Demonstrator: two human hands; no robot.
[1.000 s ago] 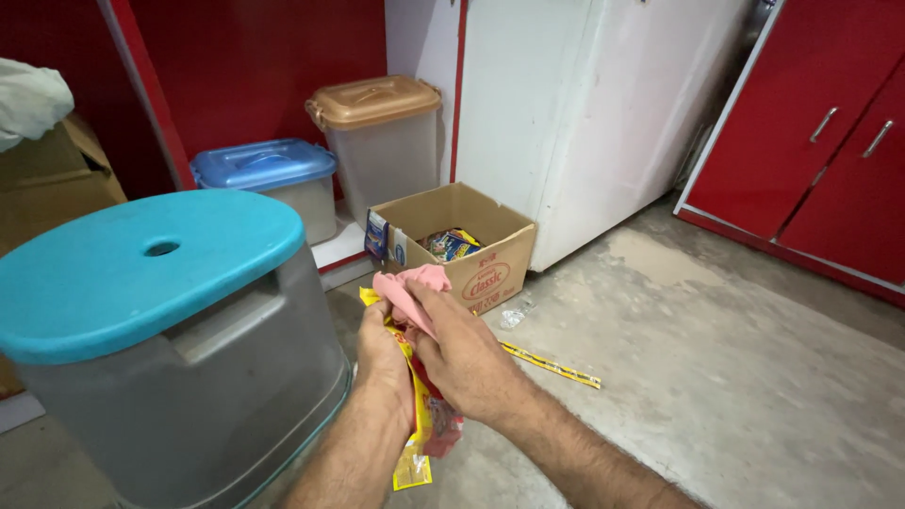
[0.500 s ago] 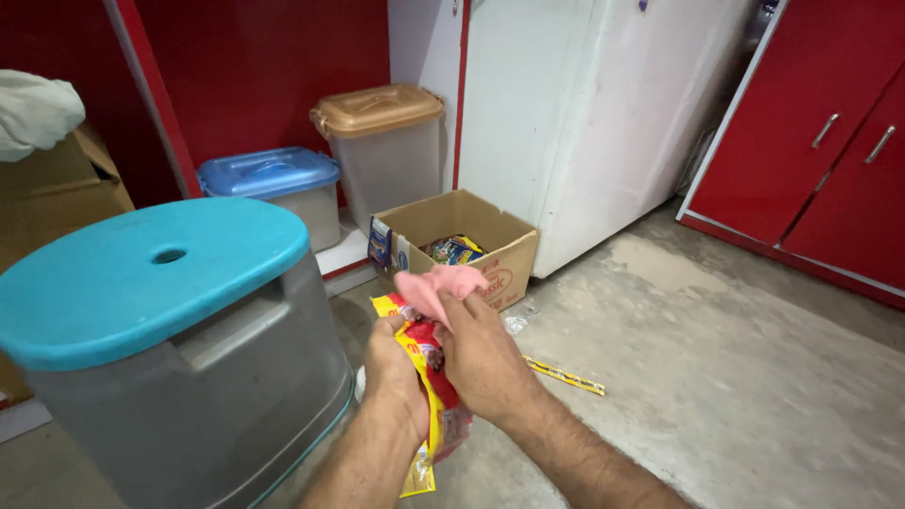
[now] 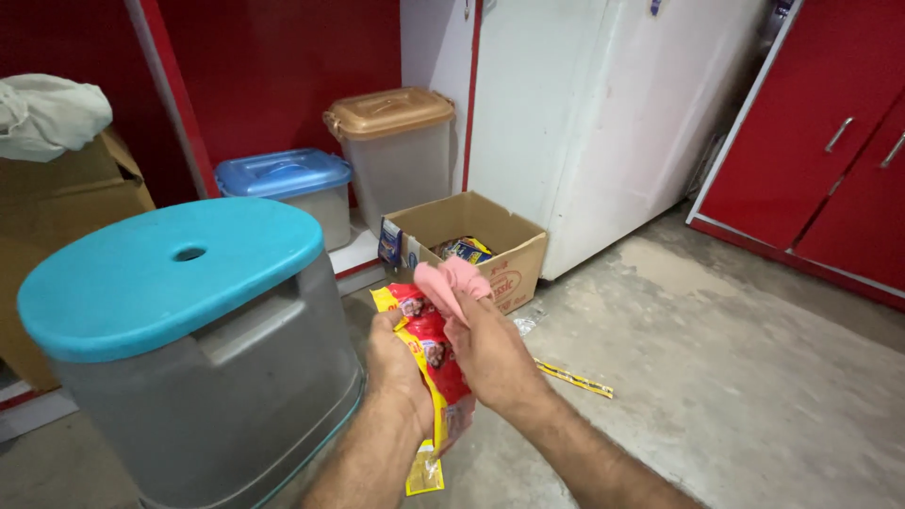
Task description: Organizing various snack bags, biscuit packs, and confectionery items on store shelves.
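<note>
My left hand (image 3: 396, 372) grips a strip of red and yellow sachets (image 3: 429, 353) that hangs down past my wrist. My right hand (image 3: 492, 353) holds a pink cloth (image 3: 451, 280) and presses it against the top of the strip. Both hands are close together in front of me, just right of a grey bin with a teal lid (image 3: 174, 273). An open cardboard box (image 3: 471, 240) with packets inside stands on the floor right behind my hands.
A blue-lidded bin (image 3: 283, 174) and a taller tan-lidded bin (image 3: 391, 113) stand against the red wall. A white fridge (image 3: 603, 123) is at the right, red cabinets (image 3: 830, 141) beyond. A yellow strip (image 3: 573, 379) lies on the concrete floor. A brown carton (image 3: 57, 203) sits at left.
My hands have risen a little and drawn together. The pink cloth has slid along the sachet strip, and the strip is gathered more tightly in my left hand.
</note>
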